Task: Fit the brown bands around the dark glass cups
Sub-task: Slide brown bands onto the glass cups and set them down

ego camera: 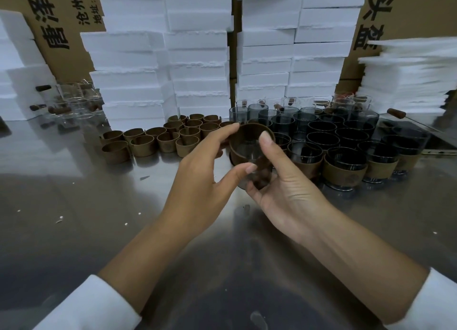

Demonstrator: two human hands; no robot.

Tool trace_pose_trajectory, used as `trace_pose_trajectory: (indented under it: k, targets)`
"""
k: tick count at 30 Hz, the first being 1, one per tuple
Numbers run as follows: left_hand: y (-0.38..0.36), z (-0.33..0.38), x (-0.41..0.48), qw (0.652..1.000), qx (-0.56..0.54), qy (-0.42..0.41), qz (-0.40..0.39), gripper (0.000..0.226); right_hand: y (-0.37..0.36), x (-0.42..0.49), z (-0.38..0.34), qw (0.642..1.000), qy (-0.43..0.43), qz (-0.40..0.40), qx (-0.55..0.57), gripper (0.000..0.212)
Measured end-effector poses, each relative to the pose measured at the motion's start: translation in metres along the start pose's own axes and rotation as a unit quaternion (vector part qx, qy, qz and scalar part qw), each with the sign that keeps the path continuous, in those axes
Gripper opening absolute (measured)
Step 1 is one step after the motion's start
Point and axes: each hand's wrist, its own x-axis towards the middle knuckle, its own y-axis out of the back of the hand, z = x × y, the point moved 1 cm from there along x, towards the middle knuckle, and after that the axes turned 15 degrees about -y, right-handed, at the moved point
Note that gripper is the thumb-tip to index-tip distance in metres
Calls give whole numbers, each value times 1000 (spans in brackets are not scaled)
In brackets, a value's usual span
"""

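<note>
A dark glass cup (248,148) with a brown band (238,154) round its upper part hangs above the steel table, tilted toward me. My left hand (205,171) pinches the band from the left, forefinger on the rim and thumb lower down. My right hand (284,188) grips the cup from the right, one finger reaching over the rim and the thumb under the base. Loose brown bands (163,138) lie in a cluster to the left. Many dark cups (343,134) stand to the right, and the front ones (345,167) wear bands.
Stacks of white foam boxes (197,57) and cardboard cartons (57,20) wall the back. Clear glass pots with brown handles (71,104) stand at the back left. A pile of white foam sheets (410,75) is at the right. Small white crumbs dot the steel table (86,206).
</note>
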Motion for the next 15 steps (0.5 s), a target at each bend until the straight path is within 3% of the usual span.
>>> trace_pose_trajectory:
  k: [4,8,11,15]
  targets:
    - [-1,0,0,998,-59,33,5,48,2,1,-1,1000,-3,-7,1,34]
    - [-2,-1,2,973,-187,112,77,27,1,-1,-1,1000,-7,2,-25,43]
    - [-5,-3,1,949,-231,184,111,35,0,-1,-1,999,3,13,-31,41]
    - [-11,-8,-1,887,-334,317,46,48,0,-1,-1,1000,14,-1,-28,29]
